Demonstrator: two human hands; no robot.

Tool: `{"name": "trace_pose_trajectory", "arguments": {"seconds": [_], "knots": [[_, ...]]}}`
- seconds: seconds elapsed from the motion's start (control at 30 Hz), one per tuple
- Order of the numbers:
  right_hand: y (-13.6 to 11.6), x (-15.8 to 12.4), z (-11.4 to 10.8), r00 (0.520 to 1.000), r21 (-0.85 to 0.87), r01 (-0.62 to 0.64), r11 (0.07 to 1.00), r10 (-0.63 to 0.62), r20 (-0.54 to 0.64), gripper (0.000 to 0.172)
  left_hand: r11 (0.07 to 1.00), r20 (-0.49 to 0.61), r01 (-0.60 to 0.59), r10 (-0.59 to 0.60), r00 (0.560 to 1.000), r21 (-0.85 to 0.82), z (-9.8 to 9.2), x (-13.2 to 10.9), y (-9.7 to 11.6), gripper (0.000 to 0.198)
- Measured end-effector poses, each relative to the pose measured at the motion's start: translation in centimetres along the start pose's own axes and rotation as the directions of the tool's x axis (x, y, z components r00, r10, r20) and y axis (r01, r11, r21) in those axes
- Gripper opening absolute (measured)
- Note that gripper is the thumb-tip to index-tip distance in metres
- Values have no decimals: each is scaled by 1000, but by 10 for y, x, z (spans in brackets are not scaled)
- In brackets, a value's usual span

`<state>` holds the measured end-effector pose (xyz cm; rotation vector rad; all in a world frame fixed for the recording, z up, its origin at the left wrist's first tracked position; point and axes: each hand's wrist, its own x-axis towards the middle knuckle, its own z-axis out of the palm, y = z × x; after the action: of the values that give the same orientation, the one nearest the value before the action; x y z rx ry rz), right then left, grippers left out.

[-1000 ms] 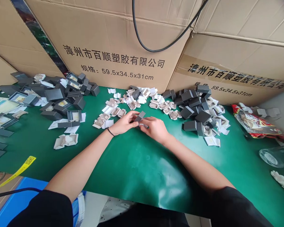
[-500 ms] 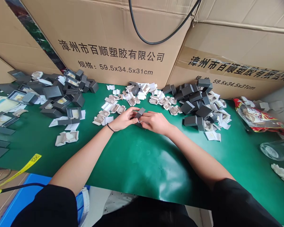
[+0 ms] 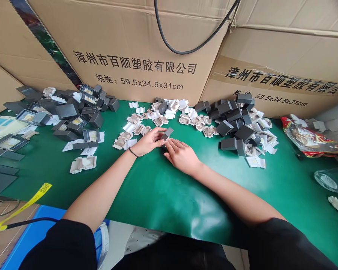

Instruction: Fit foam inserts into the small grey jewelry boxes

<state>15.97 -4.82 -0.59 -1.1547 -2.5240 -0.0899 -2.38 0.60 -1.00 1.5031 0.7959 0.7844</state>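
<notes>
A small dark grey box [image 3: 167, 133] with its lid raised is between my hands, over the middle of the green table. My left hand [image 3: 149, 142] is closed round its left side, thumb in front. The fingers of my right hand [image 3: 183, 154] lie bunched against the box's right side and opening; whether they pinch anything inside is hidden. Beyond my hands lie folded pale cardboard inserts [image 3: 159, 119] and white paper slips [image 3: 129, 126]. Another opened cardboard insert [image 3: 83, 164] rests left of my left forearm.
Dark boxes, several open, crowd the left [image 3: 67, 111]. More dark boxes [image 3: 231, 116] are piled at right with inserts. Large cartons [image 3: 135, 37] wall the back, with a black cable [image 3: 183, 51] hanging down. A red snack bag [image 3: 312, 138] and a clear glass [image 3: 331, 180] stand far right.
My right hand has turned and shifted slightly down, its fingers now straighter against the box. My left hand keeps its hold. The whole view has shifted slightly.
</notes>
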Motion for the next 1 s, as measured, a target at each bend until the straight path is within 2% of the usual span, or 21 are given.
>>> {"name": "trace_pose_trajectory", "arguments": {"seconds": [0.1,0.23,0.4,0.5,0.63,0.73,0.87,1.0], "knots": [[1,-2,3,997,83,-74,994,76,-21,35,1000,-13,5,-5,1000,-11,0,0,0,54],[12,-1,1,980,283,-160,946,186,-70,29,1000,-24,14,-14,1000,-12,1,0,0,56],[19,3,-2,964,419,-149,896,226,-140,20,998,-42,-61,62,997,30,3,0,0,56],[20,4,-5,976,352,-147,924,194,-101,19,996,-46,-90,91,995,28,4,0,0,58],[17,7,-11,991,154,-134,979,134,7,17,992,-46,-122,123,991,18,5,0,-2,56],[13,9,-15,991,29,-131,991,130,43,18,988,-59,-153,153,986,16,5,1,-4,54],[10,8,-13,991,-66,-125,990,128,45,25,984,-82,-179,180,980,24,6,1,-4,52],[11,3,-3,1000,-61,-16,998,15,-18,27,985,-93,-166,170,981,45,7,-1,-1,52]]}}
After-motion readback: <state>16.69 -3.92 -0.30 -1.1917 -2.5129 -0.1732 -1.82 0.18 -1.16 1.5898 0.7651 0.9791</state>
